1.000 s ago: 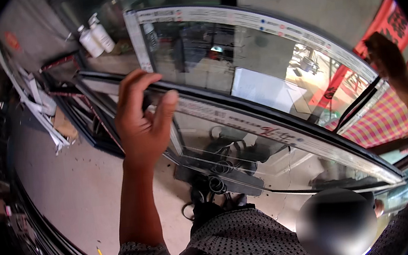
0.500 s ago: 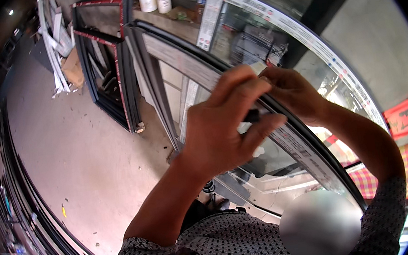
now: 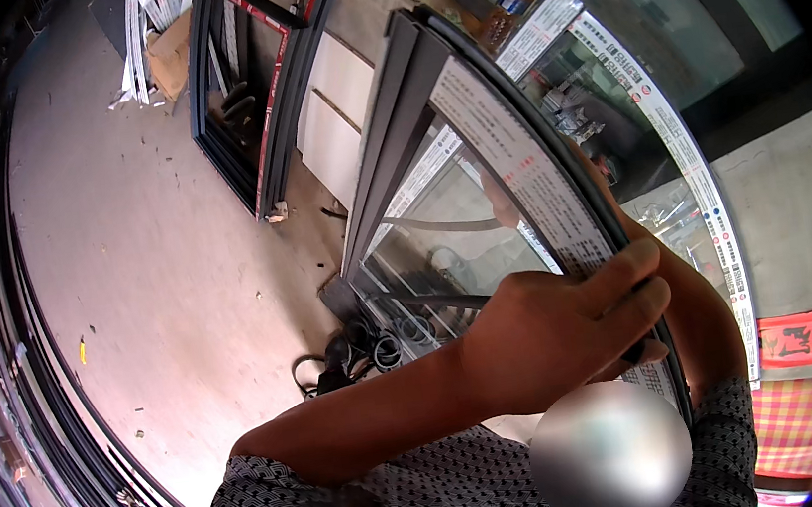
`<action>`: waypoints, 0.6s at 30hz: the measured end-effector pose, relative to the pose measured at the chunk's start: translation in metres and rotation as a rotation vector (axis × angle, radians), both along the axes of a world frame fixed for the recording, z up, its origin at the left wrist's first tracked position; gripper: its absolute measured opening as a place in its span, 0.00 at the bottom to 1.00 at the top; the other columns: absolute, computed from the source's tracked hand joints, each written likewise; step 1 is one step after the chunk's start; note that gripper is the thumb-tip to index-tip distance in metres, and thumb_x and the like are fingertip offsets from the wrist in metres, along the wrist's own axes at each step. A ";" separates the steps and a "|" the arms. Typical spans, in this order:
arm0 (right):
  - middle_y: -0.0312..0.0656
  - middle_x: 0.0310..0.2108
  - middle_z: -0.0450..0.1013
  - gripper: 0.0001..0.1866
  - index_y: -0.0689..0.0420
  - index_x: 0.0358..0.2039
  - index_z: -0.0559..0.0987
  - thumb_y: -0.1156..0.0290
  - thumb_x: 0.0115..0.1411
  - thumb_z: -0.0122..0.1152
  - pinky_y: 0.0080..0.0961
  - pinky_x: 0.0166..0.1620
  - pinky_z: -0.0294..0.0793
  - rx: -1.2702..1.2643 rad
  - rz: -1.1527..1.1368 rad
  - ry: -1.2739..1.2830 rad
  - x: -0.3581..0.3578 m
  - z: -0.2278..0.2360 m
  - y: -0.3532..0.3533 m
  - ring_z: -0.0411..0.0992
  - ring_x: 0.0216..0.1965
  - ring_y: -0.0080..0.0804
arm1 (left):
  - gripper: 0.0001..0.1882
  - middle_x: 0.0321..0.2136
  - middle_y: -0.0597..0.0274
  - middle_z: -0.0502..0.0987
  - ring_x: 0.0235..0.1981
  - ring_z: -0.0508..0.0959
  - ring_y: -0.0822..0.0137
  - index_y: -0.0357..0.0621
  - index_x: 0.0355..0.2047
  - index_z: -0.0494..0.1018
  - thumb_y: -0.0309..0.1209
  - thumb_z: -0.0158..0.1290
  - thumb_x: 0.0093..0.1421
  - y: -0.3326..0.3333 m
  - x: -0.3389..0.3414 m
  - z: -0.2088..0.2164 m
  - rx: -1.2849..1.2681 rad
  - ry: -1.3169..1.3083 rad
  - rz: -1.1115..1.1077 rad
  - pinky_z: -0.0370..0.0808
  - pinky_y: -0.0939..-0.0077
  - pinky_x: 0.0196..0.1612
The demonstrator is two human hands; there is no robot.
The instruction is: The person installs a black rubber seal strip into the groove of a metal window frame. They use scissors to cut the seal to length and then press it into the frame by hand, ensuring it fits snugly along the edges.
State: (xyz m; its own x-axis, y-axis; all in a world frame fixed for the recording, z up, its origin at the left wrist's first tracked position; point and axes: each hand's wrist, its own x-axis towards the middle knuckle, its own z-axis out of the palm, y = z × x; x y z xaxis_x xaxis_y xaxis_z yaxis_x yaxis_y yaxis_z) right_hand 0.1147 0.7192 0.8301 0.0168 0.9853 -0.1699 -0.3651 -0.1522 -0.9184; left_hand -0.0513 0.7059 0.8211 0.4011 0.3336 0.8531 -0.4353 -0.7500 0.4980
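Observation:
A grey window frame (image 3: 410, 113) with a printed protective film (image 3: 516, 161) stands tilted in front of me, with glass inside it. My left hand (image 3: 566, 335) is closed over the frame's near edge, its fingers bent across the black rim. A dark, thin strip (image 3: 431, 299) runs up to this hand's wrist; where it ends is hidden. Behind the frame's far side my right hand (image 3: 616, 205) is mostly out of sight, its fingers hidden; only some skin and the forearm (image 3: 702, 320) show past the rim. The glass carries a faint reflection of a hand and the strip.
Dark frames with red tape (image 3: 270, 29) lean at the back, near white strips and a cardboard piece (image 3: 171, 58). A larger taped glass pane (image 3: 656, 115) stands to the right. Black cords (image 3: 366, 343) lie below the frame. Long dark profiles (image 3: 47, 354) line the left.
My left hand has slid down the frame's edge toward me. My right hand has gone from the top rim to behind the frame. The view has turned, and the dark strip now shows.

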 end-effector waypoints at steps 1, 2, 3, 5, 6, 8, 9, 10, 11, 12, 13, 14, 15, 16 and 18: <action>0.35 0.35 0.78 0.21 0.60 0.55 0.77 0.62 0.66 0.66 0.16 0.32 0.76 0.011 -0.010 -0.041 -0.001 -0.005 0.004 0.76 0.31 0.18 | 0.20 0.51 0.56 0.78 0.22 0.82 0.69 0.45 0.46 0.80 0.42 0.66 0.59 0.002 -0.003 -0.002 0.016 0.003 0.011 0.80 0.75 0.24; 0.35 0.34 0.78 0.22 0.61 0.55 0.77 0.61 0.66 0.66 0.16 0.31 0.76 0.019 -0.015 -0.081 -0.004 -0.009 0.010 0.76 0.30 0.18 | 0.19 0.51 0.55 0.78 0.22 0.82 0.69 0.45 0.46 0.80 0.42 0.66 0.59 0.004 -0.008 -0.003 -0.004 0.016 0.010 0.79 0.75 0.24; 0.35 0.34 0.78 0.22 0.61 0.55 0.78 0.61 0.66 0.66 0.16 0.31 0.76 0.018 -0.027 -0.096 -0.001 -0.008 0.006 0.76 0.29 0.18 | 0.19 0.52 0.54 0.78 0.21 0.81 0.69 0.45 0.46 0.80 0.42 0.66 0.59 0.001 -0.009 0.000 -0.025 0.013 -0.028 0.79 0.76 0.23; 0.36 0.34 0.78 0.22 0.60 0.54 0.78 0.60 0.66 0.65 0.17 0.31 0.76 0.012 -0.043 -0.126 0.002 -0.006 -0.002 0.76 0.29 0.18 | 0.19 0.52 0.53 0.78 0.21 0.81 0.70 0.45 0.46 0.80 0.43 0.65 0.60 -0.003 -0.010 0.002 -0.047 -0.009 -0.080 0.78 0.76 0.22; 0.36 0.34 0.78 0.22 0.60 0.54 0.78 0.60 0.66 0.65 0.17 0.31 0.76 -0.004 -0.057 -0.115 0.001 -0.006 0.001 0.75 0.29 0.18 | 0.19 0.52 0.53 0.77 0.21 0.81 0.70 0.45 0.46 0.80 0.43 0.65 0.60 -0.002 -0.011 0.001 -0.044 -0.018 -0.070 0.78 0.76 0.22; 0.36 0.34 0.78 0.21 0.60 0.53 0.78 0.58 0.67 0.64 0.16 0.30 0.76 -0.039 -0.086 -0.099 -0.006 0.000 0.002 0.75 0.29 0.19 | 0.20 0.52 0.54 0.77 0.21 0.81 0.70 0.45 0.46 0.79 0.43 0.65 0.59 -0.001 -0.012 0.000 -0.041 -0.026 -0.048 0.78 0.75 0.22; 0.36 0.34 0.78 0.21 0.60 0.53 0.79 0.57 0.67 0.64 0.16 0.30 0.76 -0.053 -0.094 -0.091 -0.010 0.002 0.004 0.75 0.29 0.19 | 0.20 0.52 0.54 0.77 0.21 0.81 0.69 0.45 0.46 0.79 0.43 0.65 0.59 -0.001 -0.014 -0.001 -0.035 -0.022 -0.031 0.79 0.75 0.23; 0.36 0.34 0.78 0.21 0.60 0.52 0.79 0.57 0.67 0.64 0.16 0.30 0.76 -0.067 -0.104 -0.084 -0.014 0.004 0.005 0.75 0.29 0.19 | 0.21 0.52 0.55 0.77 0.22 0.81 0.69 0.45 0.47 0.79 0.43 0.66 0.58 -0.002 -0.015 -0.001 -0.030 -0.018 -0.015 0.79 0.75 0.23; 0.36 0.34 0.78 0.21 0.60 0.52 0.79 0.56 0.67 0.63 0.16 0.30 0.75 -0.082 -0.114 -0.079 -0.017 0.005 0.005 0.75 0.29 0.19 | 0.22 0.52 0.55 0.76 0.23 0.81 0.68 0.45 0.47 0.79 0.43 0.66 0.57 -0.002 -0.017 -0.002 -0.030 -0.015 -0.012 0.79 0.74 0.24; 0.35 0.33 0.78 0.19 0.59 0.48 0.80 0.57 0.68 0.62 0.17 0.31 0.76 -0.034 -0.073 -0.051 -0.016 0.002 0.006 0.75 0.30 0.20 | 0.22 0.52 0.56 0.76 0.23 0.82 0.67 0.45 0.47 0.78 0.43 0.67 0.57 -0.002 -0.018 -0.002 -0.035 -0.014 -0.006 0.80 0.73 0.24; 0.36 0.33 0.77 0.18 0.59 0.48 0.81 0.57 0.68 0.61 0.18 0.31 0.76 -0.044 -0.050 -0.117 -0.014 0.005 0.006 0.75 0.31 0.20 | 0.23 0.52 0.57 0.76 0.24 0.82 0.66 0.45 0.47 0.78 0.43 0.67 0.56 -0.004 -0.019 -0.002 -0.040 -0.013 -0.002 0.80 0.73 0.25; 0.36 0.33 0.77 0.18 0.59 0.47 0.81 0.57 0.68 0.60 0.19 0.32 0.76 -0.053 -0.029 -0.184 -0.011 0.010 0.004 0.75 0.31 0.20 | 0.24 0.52 0.57 0.76 0.24 0.82 0.66 0.45 0.47 0.78 0.43 0.68 0.55 -0.007 -0.018 -0.002 -0.058 -0.021 0.004 0.80 0.72 0.25; 0.35 0.33 0.77 0.17 0.59 0.47 0.81 0.58 0.68 0.60 0.19 0.32 0.76 -0.053 -0.037 -0.238 -0.012 0.013 0.004 0.75 0.32 0.19 | 0.24 0.52 0.57 0.76 0.25 0.83 0.65 0.45 0.47 0.78 0.42 0.68 0.54 -0.009 -0.019 -0.003 -0.072 -0.028 0.005 0.81 0.71 0.26; 0.35 0.33 0.77 0.16 0.59 0.46 0.81 0.59 0.68 0.60 0.19 0.33 0.76 -0.055 -0.046 -0.295 -0.013 0.015 0.002 0.75 0.33 0.19 | 0.25 0.53 0.57 0.75 0.26 0.83 0.65 0.44 0.48 0.77 0.42 0.68 0.53 -0.012 -0.019 -0.003 -0.086 -0.035 0.001 0.81 0.71 0.26; 0.35 0.34 0.78 0.15 0.60 0.46 0.81 0.61 0.68 0.59 0.19 0.34 0.76 -0.051 -0.086 -0.479 -0.013 0.022 -0.003 0.75 0.34 0.18 | 0.25 0.52 0.58 0.75 0.26 0.83 0.65 0.45 0.47 0.77 0.41 0.69 0.53 -0.014 -0.021 -0.001 -0.091 -0.056 -0.007 0.81 0.70 0.26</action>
State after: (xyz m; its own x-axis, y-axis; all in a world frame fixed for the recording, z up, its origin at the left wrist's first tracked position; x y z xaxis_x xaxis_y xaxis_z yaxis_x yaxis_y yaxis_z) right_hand 0.1021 0.7158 0.8521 0.1858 0.9676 -0.1708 0.0835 -0.1887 -0.9785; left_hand -0.0718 0.6917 0.8199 0.3557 0.4085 0.8406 -0.4695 -0.6995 0.5387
